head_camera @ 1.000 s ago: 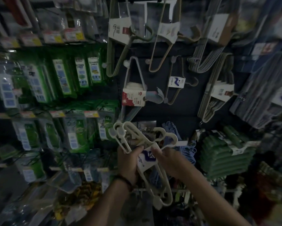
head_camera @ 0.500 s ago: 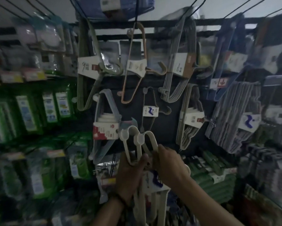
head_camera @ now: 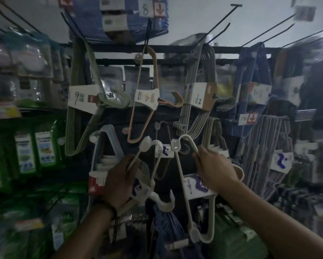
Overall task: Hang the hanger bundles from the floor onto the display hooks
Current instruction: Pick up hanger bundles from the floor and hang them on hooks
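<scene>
Head view: a dark display wall (head_camera: 116,118) is crowded with hung hanger bundles. An olive-green bundle (head_camera: 82,98) and a single orange hanger (head_camera: 147,97) are seen at upper left and centre. A grey bundle (head_camera: 200,96) hangs to their right, with blue bundles (head_camera: 257,93) further right. Green packages (head_camera: 26,152) are shelved at far left. Long black display hooks (head_camera: 236,5) jut out above. Between the hands a thin hanger with a purple-marked label (head_camera: 165,151) is hung on the wall, partly masked by what is held.

Two white hanger bundles are held up in front of the wall, apart from each other. The left bundle (head_camera: 145,144) is gripped by the left hand (head_camera: 119,180), with fingers curled round one thin arm and its label and hook beside the palm. The right bundle (head_camera: 191,187) is gripped near its upper bend by the right hand (head_camera: 216,171). Its fingers are wrapped round the rod, and the rest hangs below. Both forearms are raised from below, and a dark band (head_camera: 108,208) is worn on the left wrist.
</scene>
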